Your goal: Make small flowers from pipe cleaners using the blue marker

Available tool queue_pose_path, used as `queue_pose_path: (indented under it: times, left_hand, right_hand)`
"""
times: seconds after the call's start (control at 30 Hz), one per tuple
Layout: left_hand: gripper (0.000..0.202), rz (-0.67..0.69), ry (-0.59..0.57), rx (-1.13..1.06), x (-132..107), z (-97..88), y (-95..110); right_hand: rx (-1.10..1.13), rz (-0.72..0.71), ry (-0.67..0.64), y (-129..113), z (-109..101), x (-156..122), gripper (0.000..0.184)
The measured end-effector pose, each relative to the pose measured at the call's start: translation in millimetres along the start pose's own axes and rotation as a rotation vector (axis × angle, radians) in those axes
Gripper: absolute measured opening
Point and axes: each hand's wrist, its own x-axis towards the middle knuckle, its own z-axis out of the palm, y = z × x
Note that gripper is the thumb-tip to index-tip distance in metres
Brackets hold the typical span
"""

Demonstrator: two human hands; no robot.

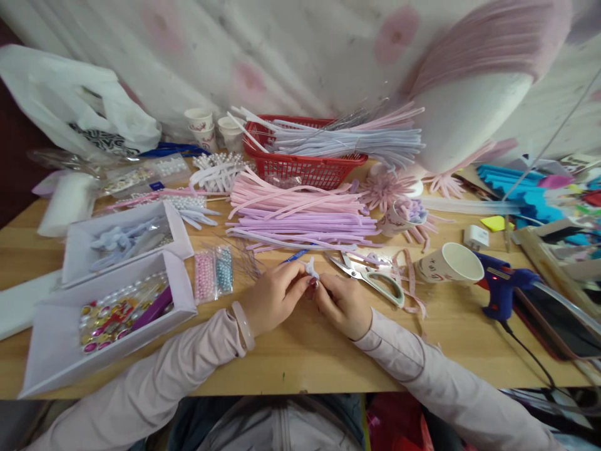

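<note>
Near the middle of the table, my left hand [271,297] and my right hand [345,305] meet at the fingertips. Between them is a small pale blue fuzzy pipe-cleaner piece [310,267], pinched by the left fingers. The right thumb and fingers close in against its lower side. Something shiny and dark red shows there, too small to make out. Scissors [369,275] with pale handles lie just beyond my right hand. A blue pen [297,255] rests behind my left hand, beside bundles of purple pipe cleaners [305,227] and pink pipe cleaners [295,195].
At left stand two white boxes, the front box [183,285] holding beads and gems. Bead packets [213,274] lie beside it. A red basket [305,170] sits at the back. To the right are a paper cup [451,263], a blue glue gun [504,285] and a phone [558,319].
</note>
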Motion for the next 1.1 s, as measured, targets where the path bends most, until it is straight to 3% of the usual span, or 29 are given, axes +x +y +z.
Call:
queue_pose_path:
  times: [0.2,0.33,0.47,0.7,0.87,1.1]
  left_hand:
    - [0.025,0.161,-0.023,0.315,-2.8,4.1,-8.1]
    - [0.024,0.230,0.022,0.430,-1.0,2.8,-7.6]
    - [0.022,0.263,0.048,0.519,1.0,2.7,-5.2]
    - [0.022,0.428,0.128,0.729,-0.6,10.4,1.6]
    - [0.019,0.404,0.097,0.776,-1.0,12.8,6.6]
    - [0.018,0.429,0.177,0.774,-1.5,13.3,9.0]
  right_hand:
    - [-0.019,-0.030,0.021,-2.1,0.1,0.2,0.024]
    - [0.002,0.008,-0.003,0.3,-1.0,0.2,0.026]
    - [0.190,0.161,0.055,-2.2,0.9,-0.1,0.008]
    - [0.517,0.465,0.054,-8.4,8.1,5.5,0.034]
    - [0.679,0.649,0.108,-6.0,13.4,8.4,0.041]
    - [0.556,0.466,0.201,-3.1,17.6,3.8,0.038]
